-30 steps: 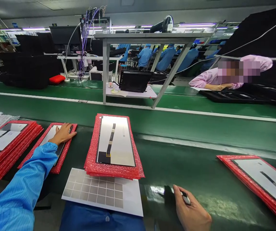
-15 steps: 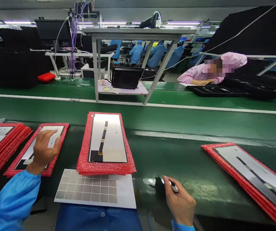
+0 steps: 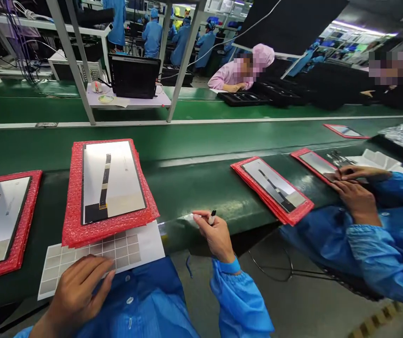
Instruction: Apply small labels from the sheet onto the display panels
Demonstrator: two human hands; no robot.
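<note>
Left of centre, a smooth panel [image 3: 122,180] tops red bubble-wrap pouches [image 3: 72,206]; the right hand [image 3: 219,238] pinches a pen [image 3: 212,217]; the left hand [image 3: 78,291], loosely open, overlaps a gridded sheet [image 3: 131,246].

1 black monitor [image 3: 134,76] on 1 shelf [image 3: 93,99]

- Can make out no legible word, number, brand or sign.
- Shows small faint print [image 3: 126,165] on the pale face of the middle panel [image 3: 120,183], to the right of its dark ribbon [image 3: 105,180]; too tiny to read.
- Bears similar faint marks [image 3: 10,205] on the panel at the far left [image 3: 2,234], also beside a ribbon; impossible to decipher.
- Carries a small marked patch [image 3: 47,125] on the white rail [image 3: 124,123] beyond the panels; too blurred to read.
</note>
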